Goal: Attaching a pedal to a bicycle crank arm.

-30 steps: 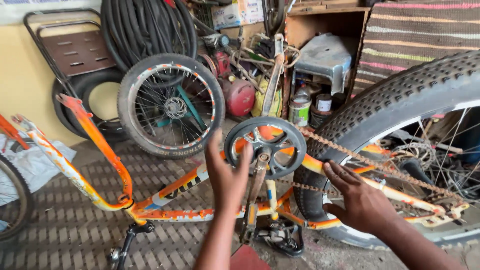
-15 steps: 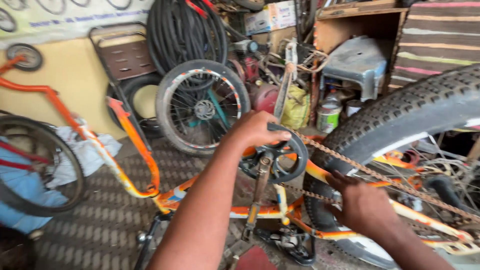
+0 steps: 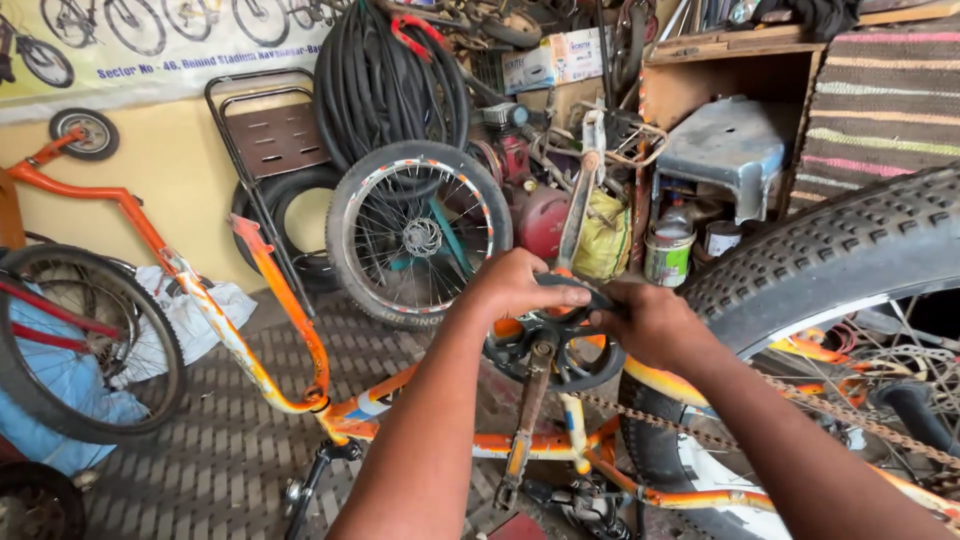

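Clearly both hands had closed on the top edge of the black chainring (image 3: 556, 345), which sat at the middle of the upturned orange bicycle frame (image 3: 270, 290); the left hand (image 3: 520, 285) curled its fingers over the upper rim from the left, and the right hand (image 3: 650, 322) pinched the same rim from the right, the two hands nearly touching. The chainring stood on edge, its flat face turned toward the camera, dark and worn, with open cutouts through which orange paint showed. From its hub one rusty crank arm (image 3: 525, 420) ran down and slightly left toward a black pedal (image 3: 580, 500) near the floor, and the opposite crank arm (image 3: 578, 200) rose almost straight up behind the hands, so the long axis of the crankset was close to vertical. A rusty chain (image 3: 760, 418) led from the chainring off to the right, low and sagging, toward the knobby black tyre (image 3: 830, 250) of the big rear wheel. Behind the hands a small spoked wheel (image 3: 420, 232) leaned against the clutter by the yellow wall, just left of a red tank (image 3: 545, 215) and some paint tins (image 3: 668, 255)
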